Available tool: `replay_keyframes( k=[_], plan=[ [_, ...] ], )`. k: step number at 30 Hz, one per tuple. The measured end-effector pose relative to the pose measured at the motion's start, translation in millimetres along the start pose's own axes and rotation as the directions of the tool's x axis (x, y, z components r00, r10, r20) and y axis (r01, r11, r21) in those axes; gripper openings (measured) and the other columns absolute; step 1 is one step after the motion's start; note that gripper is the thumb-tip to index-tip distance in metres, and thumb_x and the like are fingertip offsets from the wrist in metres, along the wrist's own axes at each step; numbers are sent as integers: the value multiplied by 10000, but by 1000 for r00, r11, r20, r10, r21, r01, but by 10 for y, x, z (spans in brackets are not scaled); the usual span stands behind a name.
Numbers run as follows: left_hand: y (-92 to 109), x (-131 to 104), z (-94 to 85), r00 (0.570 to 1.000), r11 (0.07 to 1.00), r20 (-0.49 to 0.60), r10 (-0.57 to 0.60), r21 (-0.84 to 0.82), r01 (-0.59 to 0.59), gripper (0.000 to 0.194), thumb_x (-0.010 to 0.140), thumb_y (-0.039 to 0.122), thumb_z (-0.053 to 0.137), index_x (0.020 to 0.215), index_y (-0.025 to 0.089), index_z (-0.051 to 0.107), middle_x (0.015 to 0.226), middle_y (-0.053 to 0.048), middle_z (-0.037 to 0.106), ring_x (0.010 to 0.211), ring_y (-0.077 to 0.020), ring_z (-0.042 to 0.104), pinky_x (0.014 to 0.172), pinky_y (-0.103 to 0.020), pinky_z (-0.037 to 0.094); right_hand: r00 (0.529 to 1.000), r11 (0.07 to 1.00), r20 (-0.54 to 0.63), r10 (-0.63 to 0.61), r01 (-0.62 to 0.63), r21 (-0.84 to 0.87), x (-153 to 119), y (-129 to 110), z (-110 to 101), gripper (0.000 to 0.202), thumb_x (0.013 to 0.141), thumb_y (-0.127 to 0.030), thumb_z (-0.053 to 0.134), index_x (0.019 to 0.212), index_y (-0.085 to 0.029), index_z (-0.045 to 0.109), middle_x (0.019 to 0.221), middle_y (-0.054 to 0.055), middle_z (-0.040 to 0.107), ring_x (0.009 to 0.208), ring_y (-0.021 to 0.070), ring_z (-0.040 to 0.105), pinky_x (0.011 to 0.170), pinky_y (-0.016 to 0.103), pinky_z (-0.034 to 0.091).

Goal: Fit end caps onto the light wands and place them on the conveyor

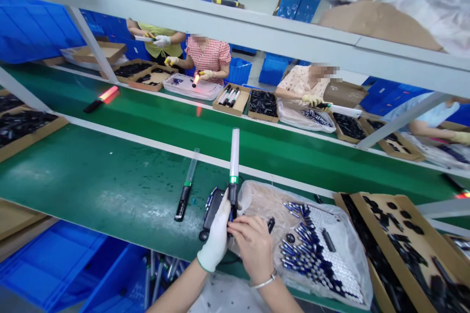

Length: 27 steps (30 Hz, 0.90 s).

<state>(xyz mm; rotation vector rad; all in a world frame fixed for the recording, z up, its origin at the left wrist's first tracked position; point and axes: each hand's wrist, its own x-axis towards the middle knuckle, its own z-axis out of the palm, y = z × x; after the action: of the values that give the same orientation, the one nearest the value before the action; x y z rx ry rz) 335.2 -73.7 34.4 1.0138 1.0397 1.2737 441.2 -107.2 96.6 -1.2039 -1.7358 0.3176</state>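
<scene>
Holding: I see 1 wand point(234, 166) upright over the near edge of the green belt point(110, 181), its white tube up and its black handle down between my 2 hands.
Wand base: it sits just above a black device point(212, 210) lying on the belt.
Second wand: 1 clear-tube wand point(186, 187) lies flat on the belt, just left of the held one and apart from it.
Bag: a clear plastic bag point(330, 225) full of blue and white batteries point(316, 254) lies just right of my hands, touching the right hand's side.
Box: a cardboard box point(400, 205) of black parts sits right of the bag.
Red wand: 1 lit red wand point(102, 98) lies far up the belt on the left.
Obstruction: a grey shelf rail point(257, 29) crosses the view between me and the people seated opposite.
Left hand point(217, 234): gloved in white, curled around the wand's handle from the left.
Right hand point(251, 244): bare, with a bracelet, fingers bent onto the bottom of the handle; I cannot tell whether it is truly gripping.
</scene>
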Motion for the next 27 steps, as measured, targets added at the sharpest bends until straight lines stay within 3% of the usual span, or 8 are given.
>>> replay_keyframes(
  k=[4, 7, 9, 11, 16, 19, 23, 27],
  plan=[
    [56, -44, 67, 992, 996, 108, -71, -37, 75, 611, 879, 429, 533, 1439, 212, 429, 1412, -83, 523, 1285, -245, 482, 1093, -378, 368, 925, 900, 74, 374, -381, 212, -24, 111, 11, 118, 806, -234, 688, 689, -217, 693, 762, 13, 636, 669, 157, 582, 624, 264, 462],
    [118, -40, 132, 982, 993, 149, -117, 47, 111, 670, 869, 411, 554, 1477, 208, 358, 1398, -84, 527, 1249, -231, 494, 1035, -332, 414, 838, 770, 96, 538, -534, 350, -159, 302, -36, 151, 718, -296, 747, 797, -205, 657, 709, -10, 621, 613, 153, 563, 582, 250, 465],
    [141, -32, 181, 964, 979, 173, -203, 70, 193, 747, 878, 426, 542, 1522, 216, 227, 1113, -88, 667, 947, -185, 617, 784, -286, 522, 804, 727, 103, 585, -576, 374, -331, 543, -159, 228, 745, -360, 716, 885, -194, 646, 733, 8, 647, 652, 174, 595, 605, 263, 488],
    [144, -19, 236, 931, 954, 211, -297, 40, 296, 822, 892, 447, 519, 1541, 222, 68, 762, -10, 627, 605, -121, 536, 516, -222, 450, 788, 746, 99, 608, -610, 266, -520, 894, -363, 248, 818, -406, 622, 911, -179, 664, 759, 42, 676, 657, 193, 615, 617, 287, 503],
    [96, 40, 417, 903, 928, 214, -373, 85, 363, 865, 884, 447, 532, 1539, 217, 17, 634, 55, 459, 529, -92, 399, 426, -176, 347, 820, 761, -3, 572, -532, -370, -651, 1968, -893, 318, 892, -249, 409, 977, -158, 701, 943, 115, 720, 815, 242, 672, 772, 356, 523],
    [53, 76, 540, 900, 917, 192, -392, 159, 365, 836, 888, 462, 508, 1540, 208, 51, 607, 62, 443, 497, -90, 376, 403, -175, 339, 843, 730, 37, 537, -441, -522, -483, 2393, -982, 338, 841, -110, 407, 1016, -156, 692, 1056, 130, 693, 985, 253, 633, 884, 363, 476],
    [8, 108, 646, 892, 907, 177, -416, 150, 394, 816, 894, 453, 480, 1540, 189, 59, 572, 74, 423, 447, -84, 339, 355, -165, 290, 835, 707, 72, 546, -413, -574, -389, 2539, -962, 287, 818, -88, 469, 999, -120, 689, 893, 159, 690, 895, 289, 622, 833, 399, 460],
    [-8, 118, 660, 892, 917, 210, -399, 101, 387, 822, 881, 336, 481, 1540, 201, 7, 554, 82, 422, 431, -78, 316, 349, -158, 246, 850, 783, 63, 523, -450, -430, -507, 2353, -1000, 337, 861, -187, 467, 1142, -139, 648, 1000, 146, 682, 874, 266, 621, 830, 407, 470]
  ],
)
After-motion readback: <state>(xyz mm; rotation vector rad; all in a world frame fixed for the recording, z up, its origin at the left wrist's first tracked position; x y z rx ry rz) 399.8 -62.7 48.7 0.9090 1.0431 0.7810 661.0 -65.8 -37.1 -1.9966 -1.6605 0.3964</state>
